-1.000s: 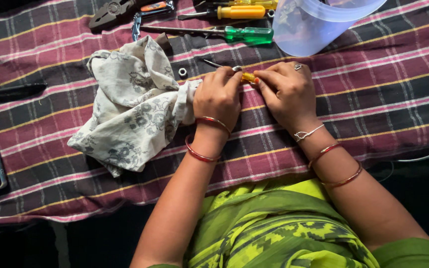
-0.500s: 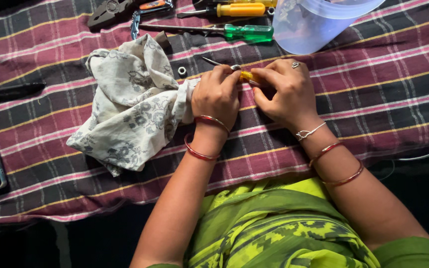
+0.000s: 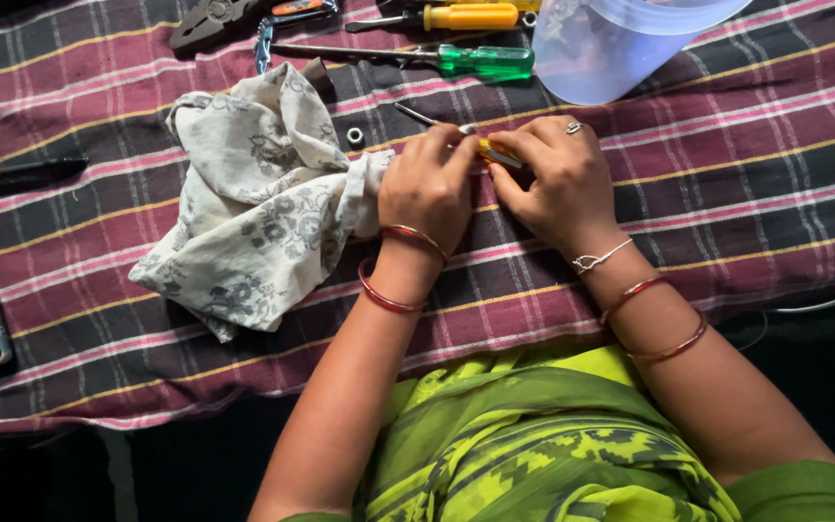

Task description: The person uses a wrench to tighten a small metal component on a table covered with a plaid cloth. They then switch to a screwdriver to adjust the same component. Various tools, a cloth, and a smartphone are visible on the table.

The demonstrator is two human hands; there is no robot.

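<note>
A: What are the hands doing?

B: The left hand and right hand meet over the striped cloth covering the surface. Both grips are pinched together on a small yellow-handled tool, fingertips from each side. A thin metal shaft pokes out past the left fingers toward the top.

A: Where does the tool sit among the rest?

B: Near the middle, just below the green screwdriver and the clear plastic tub. The floral rag lies touching the left hand, partly tucked under it. A small nut rests between rag and shaft.

A: How would this step go well?

B: I'd judge it needs a steady pinch: one hand fixing the handle, the other working the small part, wrists resting on the cloth. Keeping it low over the cloth means a dropped piece stays close, like that nut.

A: Anything else nearby?

B: Pliers and a yellow screwdriver along the top edge, well apart from the hands.
</note>
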